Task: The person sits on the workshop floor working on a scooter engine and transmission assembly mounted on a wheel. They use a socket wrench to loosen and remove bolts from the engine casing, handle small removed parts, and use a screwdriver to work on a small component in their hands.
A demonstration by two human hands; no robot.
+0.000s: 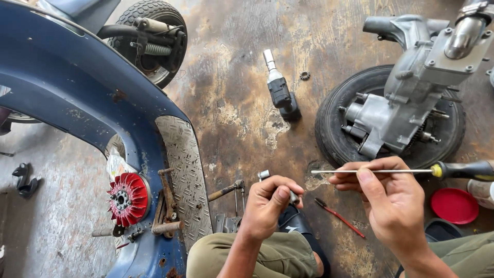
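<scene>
The right hand (393,198) is pinching the thin, stiff steel shaft of a screwdriver (381,171), its handle pointing toward three o'clock. The left hand (267,206) is clamping a small, hard, likely greasy metal socket (264,175) above the knee; a firm fist grip looks safest.

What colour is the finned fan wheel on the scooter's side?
Red fan wheel, with a dark metal hub; head view.

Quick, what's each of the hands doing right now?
Left hand: closed around a small metal socket piece.
Right hand: closed, pinching the thin shaft of a long screwdriver.
</scene>
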